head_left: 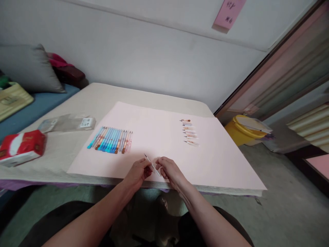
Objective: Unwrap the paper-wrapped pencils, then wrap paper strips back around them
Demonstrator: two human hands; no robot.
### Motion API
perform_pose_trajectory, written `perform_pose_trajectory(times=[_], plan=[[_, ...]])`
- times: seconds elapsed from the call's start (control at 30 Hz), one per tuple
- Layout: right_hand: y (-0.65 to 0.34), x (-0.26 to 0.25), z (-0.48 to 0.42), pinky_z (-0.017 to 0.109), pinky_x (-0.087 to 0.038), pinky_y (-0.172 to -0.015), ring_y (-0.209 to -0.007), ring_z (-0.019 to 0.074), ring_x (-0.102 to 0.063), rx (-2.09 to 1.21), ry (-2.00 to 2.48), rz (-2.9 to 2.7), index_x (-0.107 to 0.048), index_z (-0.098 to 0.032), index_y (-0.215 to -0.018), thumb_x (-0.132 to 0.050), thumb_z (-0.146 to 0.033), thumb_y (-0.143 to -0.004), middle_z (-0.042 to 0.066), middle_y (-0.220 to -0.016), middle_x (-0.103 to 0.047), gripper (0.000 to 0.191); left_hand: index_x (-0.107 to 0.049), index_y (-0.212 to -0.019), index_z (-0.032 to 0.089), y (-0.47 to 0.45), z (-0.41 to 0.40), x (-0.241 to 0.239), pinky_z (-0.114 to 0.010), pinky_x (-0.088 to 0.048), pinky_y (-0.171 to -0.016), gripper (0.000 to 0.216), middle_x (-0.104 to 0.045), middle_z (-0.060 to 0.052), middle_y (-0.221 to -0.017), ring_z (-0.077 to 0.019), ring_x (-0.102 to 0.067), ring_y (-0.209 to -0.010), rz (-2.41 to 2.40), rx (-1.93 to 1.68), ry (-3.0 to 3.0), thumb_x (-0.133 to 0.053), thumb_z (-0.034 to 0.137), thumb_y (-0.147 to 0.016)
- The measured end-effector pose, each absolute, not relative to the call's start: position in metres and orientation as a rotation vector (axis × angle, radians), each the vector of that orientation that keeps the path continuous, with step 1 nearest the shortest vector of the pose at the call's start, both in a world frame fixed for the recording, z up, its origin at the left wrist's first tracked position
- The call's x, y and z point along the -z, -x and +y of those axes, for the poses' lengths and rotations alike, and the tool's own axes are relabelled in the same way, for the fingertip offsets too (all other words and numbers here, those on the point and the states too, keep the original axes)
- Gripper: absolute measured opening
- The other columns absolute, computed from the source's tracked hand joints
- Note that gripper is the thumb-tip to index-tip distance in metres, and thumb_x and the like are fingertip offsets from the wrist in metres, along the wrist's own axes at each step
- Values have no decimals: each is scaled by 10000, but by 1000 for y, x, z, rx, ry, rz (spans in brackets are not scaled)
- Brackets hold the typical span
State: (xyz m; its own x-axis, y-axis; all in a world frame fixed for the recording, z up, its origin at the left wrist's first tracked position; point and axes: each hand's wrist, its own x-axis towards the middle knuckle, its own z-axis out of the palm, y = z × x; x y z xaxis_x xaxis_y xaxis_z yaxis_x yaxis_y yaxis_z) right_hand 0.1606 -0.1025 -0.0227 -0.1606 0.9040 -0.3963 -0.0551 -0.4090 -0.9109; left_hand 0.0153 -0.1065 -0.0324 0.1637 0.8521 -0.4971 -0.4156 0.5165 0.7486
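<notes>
My left hand (140, 171) and my right hand (168, 169) meet over the near edge of a pink paper sheet (159, 137). Both pinch a thin white pen refill (152, 165) with a dark tip that points up and away to the left. A row of several blue and orange pens (111, 140) lies on the sheet to the left, beyond my left hand. A column of several small pen parts (189, 132) lies on the sheet to the right, farther off.
The sheet covers a low table (77, 106). A red tissue pack (22, 146) and a clear plastic package (67, 123) lie at the left. A grey cushion (31, 68) sits on a blue mattress behind. A yellow bucket (240, 132) stands on the floor at right.
</notes>
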Motion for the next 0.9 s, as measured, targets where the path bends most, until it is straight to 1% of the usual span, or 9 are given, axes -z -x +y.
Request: perform_pose_trajectory(times=[0.07, 0.13, 0.23, 0.3, 0.37, 0.5, 0.63, 0.8, 0.9], plan=[[-164, 28, -99, 184, -190, -348, -389, 48, -382, -1784, 1296, -863, -606, -149, -821, -547, -308, -744, 1, -690, -590, 186, -586, -631, 158, -17, -108, 33, -194, -375, -495, 65, -571, -1, -577, -85, -489, -518, 1047, -933, -501, -620, 207, -655], [-166, 33, -96, 176, -285, -392, -455, 62, -451, -1888, 1224, -717, -621, -136, -820, -596, -260, -699, 13, -691, -589, 175, -593, -652, 155, -18, -109, 33, -195, -371, -490, 70, -575, -2, -585, -85, -490, -515, 1033, -912, -496, -631, 213, -648], [-168, 37, -94, 211, -424, -549, -578, 97, -540, -1957, 1084, -597, -627, -141, -844, -658, -238, -675, 25, -707, -600, 198, -595, -661, 153, -18, -110, 32, -196, -372, -490, 80, -578, -1, -590, -84, -492, -512, 1025, -910, -492, -636, 219, -642], [-169, 37, -93, 245, -455, -641, -650, 117, -575, -1956, 1034, -583, -619, -166, -892, -682, -259, -683, 24, -740, -611, 238, -587, -652, 153, -18, -109, 33, -197, -376, -494, 84, -574, 3, -581, -83, -494, -511, 1033, -919, -492, -636, 220, -639], [-169, 35, -93, 265, -459, -682, -697, 129, -589, -1933, 1047, -608, -607, -187, -926, -693, -286, -690, 26, -778, -620, 270, -581, -650, 152, -17, -108, 34, -196, -378, -497, 95, -570, 6, -573, -81, -493, -509, 1044, -927, -492, -642, 223, -632], [-167, 33, -92, 273, -453, -660, -708, 147, -587, -1838, 1156, -736, -603, -177, -896, -713, -344, -670, 37, -775, -629, 301, -596, -681, 142, -16, -106, 37, -190, -380, -502, 131, -578, 2, -599, -72, -490, -517, 1073, -923, -534, -659, 243, -624], [-162, 34, -93, 254, -440, -602, -653, 127, -567, -1780, 1252, -834, -604, -171, -899, -703, -362, -662, 25, -771, -625, 320, -597, -689, 137, -18, -107, 42, -194, -379, -493, 152, -573, -1, -600, -72, -485, -506, 1086, -897, -547, -670, 247, -615], [-156, 37, -89, 223, -391, -505, -525, 97, -507, -1719, 1373, -885, -610, -157, -895, -654, -327, -663, -20, -636, -570, 290, -566, -655, 143, -19, -107, 47, -200, -363, -478, 145, -574, -1, -572, -79, -491, -482, 1102, -863, -551, -657, 247, -617], [-153, 42, -84, 213, -348, -462, -471, 83, -464, -1657, 1417, -971, -624, -142, -867, -636, -323, -664, -23, -599, -563, 273, -557, -655, 145, -19, -105, 48, -205, -367, -491, 153, -577, 0, -571, -83, -502, -488, 1128, -850, -556, -656, 257, -619]])
